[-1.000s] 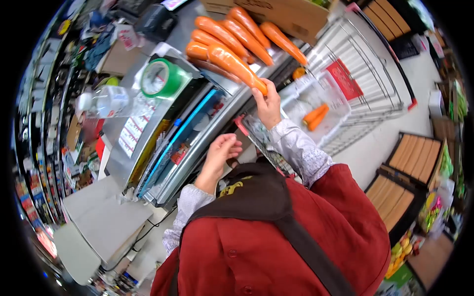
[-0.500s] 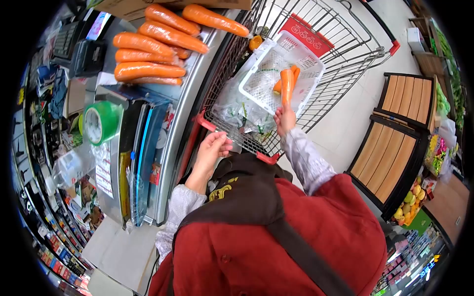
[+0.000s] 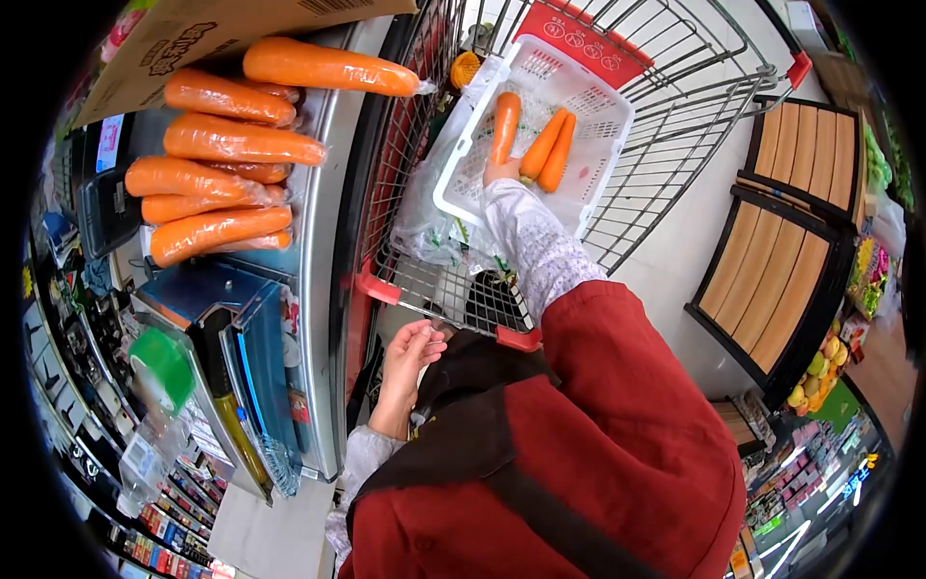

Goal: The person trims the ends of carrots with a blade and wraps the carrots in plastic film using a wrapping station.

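Observation:
My right hand (image 3: pixel 501 171) reaches into a white plastic basket (image 3: pixel 453 205) in the shopping cart, closed round the near end of a carrot (image 3: pixel 505 124). Two more carrots (image 3: pixel 548 147) lie side by side in the basket, just right of that hand. My left hand (image 3: pixel 409 359) hovers in front of the cart's near edge, fingers curled in to the thumb; whatever they may pinch is too small to make out. Up on the counter, to the left, several plastic-wrapped carrots (image 3: pixel 241 140) lie piled, with one wrapped carrot (image 3: pixel 328 68) across the top.
The wire shopping cart (image 3: pixel 666 145) stands against the metal counter edge (image 3: pixel 333 193). Clear plastic bags (image 3: pixel 424 214) lie beside the basket. A cardboard box (image 3: pixel 193 43) borders the carrot pile. Green tape (image 3: pixel 162 370) sits at left; slatted wooden stands (image 3: pixel 762 280) are at right.
My right hand has moved left and farther into the basket, laying the carrot along its left side, apart from the other two. My left hand stays near the cart edge. The view has shifted.

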